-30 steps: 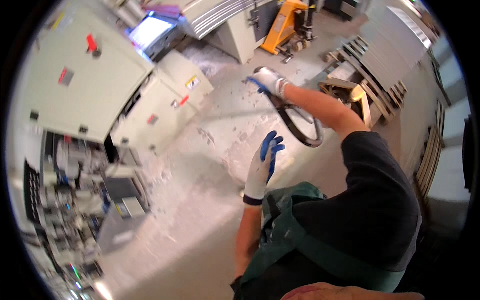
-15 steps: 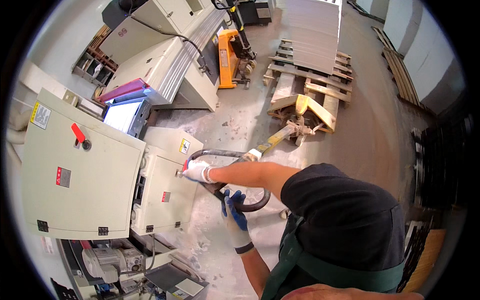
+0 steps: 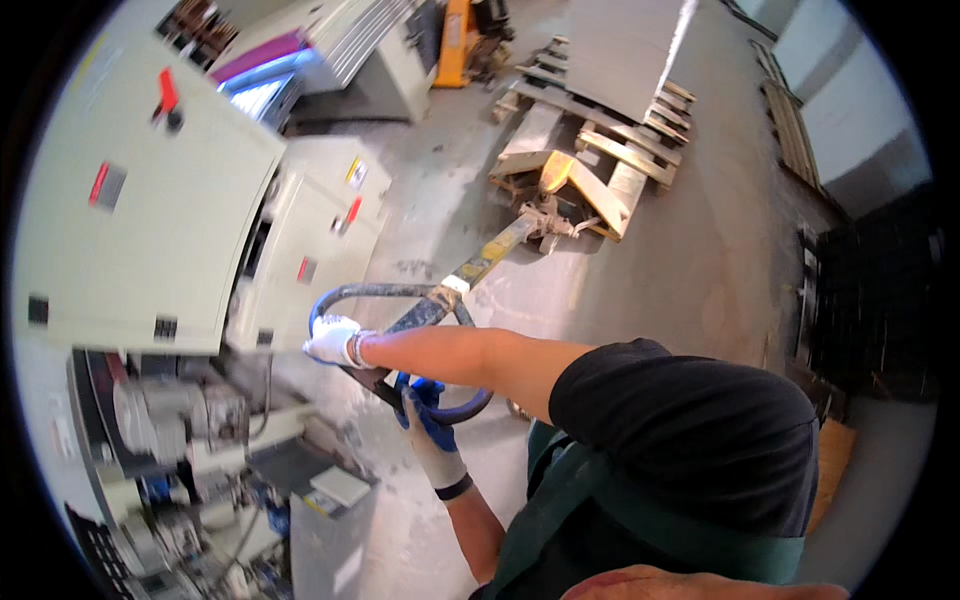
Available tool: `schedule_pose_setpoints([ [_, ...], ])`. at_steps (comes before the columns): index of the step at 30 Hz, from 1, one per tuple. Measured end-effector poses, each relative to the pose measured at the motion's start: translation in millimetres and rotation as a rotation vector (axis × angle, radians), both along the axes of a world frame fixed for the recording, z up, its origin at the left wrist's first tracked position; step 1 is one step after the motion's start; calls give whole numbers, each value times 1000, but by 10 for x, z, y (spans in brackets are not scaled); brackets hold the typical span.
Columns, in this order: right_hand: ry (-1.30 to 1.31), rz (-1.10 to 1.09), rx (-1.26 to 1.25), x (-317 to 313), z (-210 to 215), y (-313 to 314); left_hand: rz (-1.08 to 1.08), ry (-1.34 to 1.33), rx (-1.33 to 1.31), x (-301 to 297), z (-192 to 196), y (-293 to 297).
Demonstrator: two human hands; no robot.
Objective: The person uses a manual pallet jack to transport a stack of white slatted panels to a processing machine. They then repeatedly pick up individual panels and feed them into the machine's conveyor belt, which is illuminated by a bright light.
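Both gloved hands grip the loop handle (image 3: 400, 330) of a yellow pallet jack (image 3: 560, 190). The right hand (image 3: 333, 341), in a white glove, has its fingers wrapped around the left bend of the loop; the left hand (image 3: 428, 425), in a blue-and-white glove, closes on the loop's near lower curve. The tiller runs from the handle up to the jack body, whose forks sit under a wooden pallet (image 3: 610, 150) carrying a grey flat sheet (image 3: 620, 50).

Judgement: the jack appears already engaged with the pallet and the handle taken; hauling the load remains.

Left of the handle stands a cream control cabinet (image 3: 150, 200) with small red rectangular labels, a red switch, and a yellow label, probably a warning sticker.
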State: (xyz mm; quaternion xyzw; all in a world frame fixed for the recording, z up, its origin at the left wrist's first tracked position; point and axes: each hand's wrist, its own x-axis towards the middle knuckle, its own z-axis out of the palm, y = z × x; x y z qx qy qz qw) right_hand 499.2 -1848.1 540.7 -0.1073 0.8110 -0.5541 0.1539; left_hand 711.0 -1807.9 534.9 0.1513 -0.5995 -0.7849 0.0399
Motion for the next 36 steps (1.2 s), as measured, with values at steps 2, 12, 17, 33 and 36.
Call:
schedule_pose_setpoints([
  [2, -22, 10, -29, 284, -7, -468, 74, -2, -14, 248, -49, -413],
  [12, -31, 105, -129, 2041, -39, -2226, 322, 101, -137, 1862, -267, -2061],
  [17, -134, 228, -90, 2977, 239, -2813, 341, 59, -157, 2800, -27, -2664],
  [33, -60, 339, -12, 5046, -44, -4837, 154, -118, -426, 4923, 192, -4724],
  [36, -22, 329, 32, 5597, -12, -5086, 206, -2, -290, 5370, -225, -5758],
])
